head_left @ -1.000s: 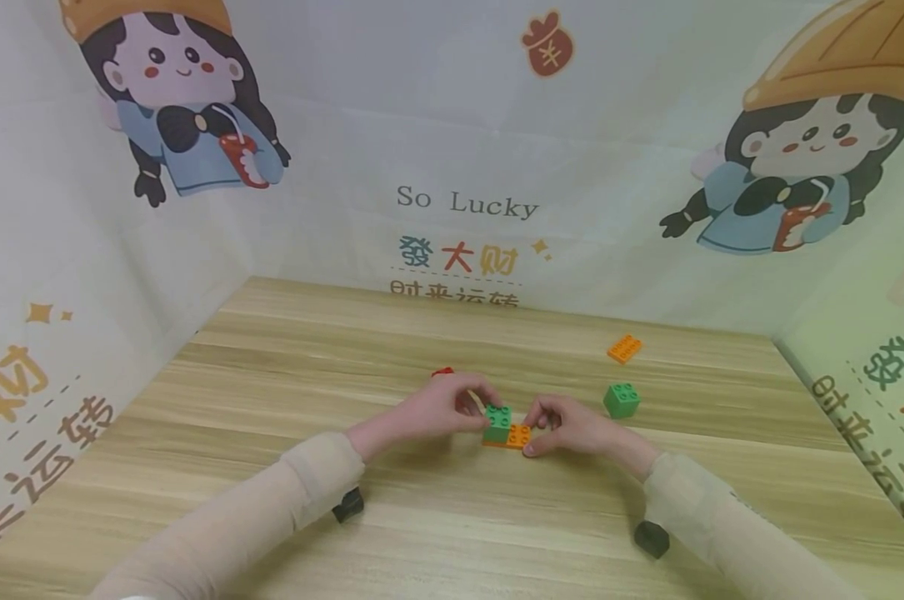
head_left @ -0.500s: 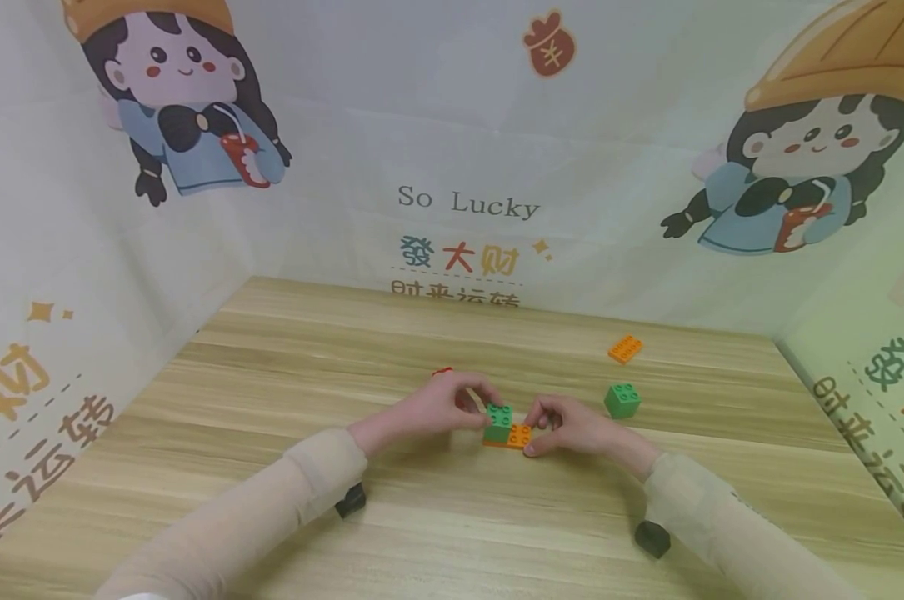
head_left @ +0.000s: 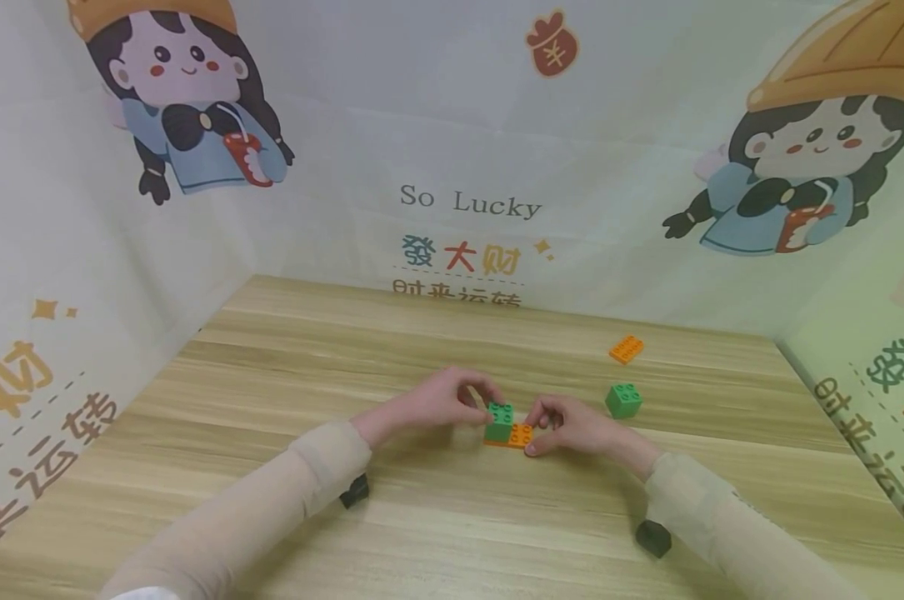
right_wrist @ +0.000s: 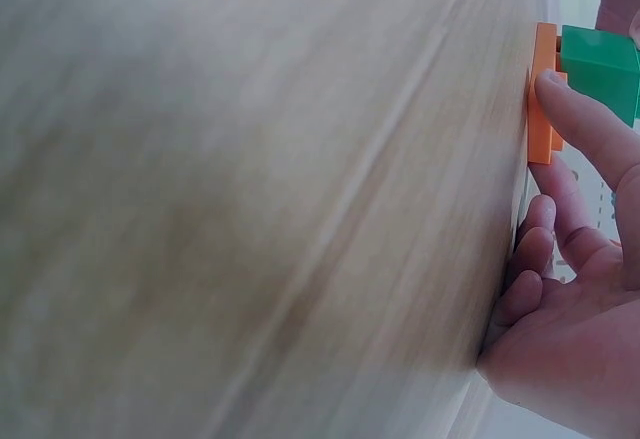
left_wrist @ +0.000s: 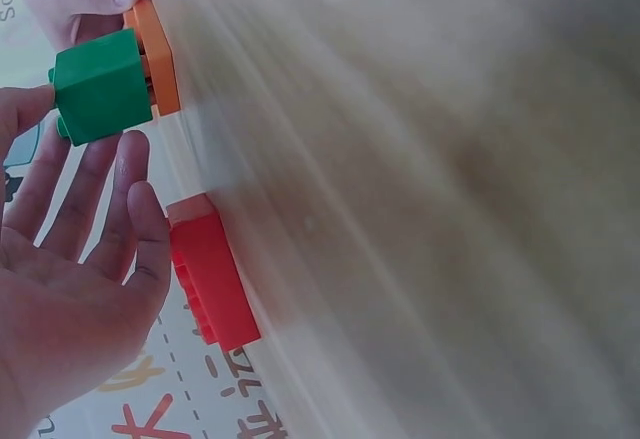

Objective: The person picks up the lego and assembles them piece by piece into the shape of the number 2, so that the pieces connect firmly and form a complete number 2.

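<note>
My left hand pinches a green block between thumb and fingers. Beneath that block lies a flat orange plate on the table, its right half of studs bare. In the left wrist view, orange studs show in a narrow gap between the green block and the plate. My right hand grips the plate's right end; the right wrist view has its thumb on the plate's near side. A red brick lies beside my left hand, hidden from the head view.
Another green block sits to the right of my right hand. Farther back lies a second orange plate. A printed cloth stands along the table's back and sides.
Both hands keep their hold on the green block and orange plate. The head view has shifted slightly, and the red brick's edge has gone out of sight behind my left hand.
</note>
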A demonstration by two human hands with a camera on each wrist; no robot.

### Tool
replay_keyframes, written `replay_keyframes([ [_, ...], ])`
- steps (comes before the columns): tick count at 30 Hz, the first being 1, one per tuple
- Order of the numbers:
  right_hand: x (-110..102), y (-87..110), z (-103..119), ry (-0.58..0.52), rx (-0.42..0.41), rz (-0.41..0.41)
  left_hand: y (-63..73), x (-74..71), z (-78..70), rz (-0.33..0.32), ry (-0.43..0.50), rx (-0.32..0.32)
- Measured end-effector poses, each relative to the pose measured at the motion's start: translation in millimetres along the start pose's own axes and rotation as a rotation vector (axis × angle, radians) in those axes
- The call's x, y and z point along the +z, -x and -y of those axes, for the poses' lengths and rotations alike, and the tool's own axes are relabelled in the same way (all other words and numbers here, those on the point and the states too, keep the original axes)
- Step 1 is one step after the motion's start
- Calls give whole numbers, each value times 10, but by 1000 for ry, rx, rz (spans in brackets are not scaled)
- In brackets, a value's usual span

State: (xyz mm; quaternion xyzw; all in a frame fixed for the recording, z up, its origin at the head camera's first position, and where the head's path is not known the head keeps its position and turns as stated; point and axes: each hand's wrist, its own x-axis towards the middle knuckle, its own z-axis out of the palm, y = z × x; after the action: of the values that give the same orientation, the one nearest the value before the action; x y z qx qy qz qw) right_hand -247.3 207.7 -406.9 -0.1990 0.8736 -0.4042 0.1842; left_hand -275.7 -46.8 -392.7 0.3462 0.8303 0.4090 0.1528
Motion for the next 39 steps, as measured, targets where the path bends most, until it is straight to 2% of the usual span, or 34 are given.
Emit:
replay_keyframes([
  [6, 1, -10, -12, -6, -7, 6, -15, -32, -14, 39, -4, -18],
  [12, -3, -18, 0, -11, 0, 5, -24, -51, -15, 52, 12, -4],
  [22, -7, -11, 14, 12, -10, 8, -12, -66, -50, 42, -160, 39],
  [28, -5, -3, 15, 5, -14, 7, -22, -45, -72, 26, -215, 49],
  [39, -11, -14, -4, 4, -23, 11, -45, 7, -98, -3, -191, 44],
])
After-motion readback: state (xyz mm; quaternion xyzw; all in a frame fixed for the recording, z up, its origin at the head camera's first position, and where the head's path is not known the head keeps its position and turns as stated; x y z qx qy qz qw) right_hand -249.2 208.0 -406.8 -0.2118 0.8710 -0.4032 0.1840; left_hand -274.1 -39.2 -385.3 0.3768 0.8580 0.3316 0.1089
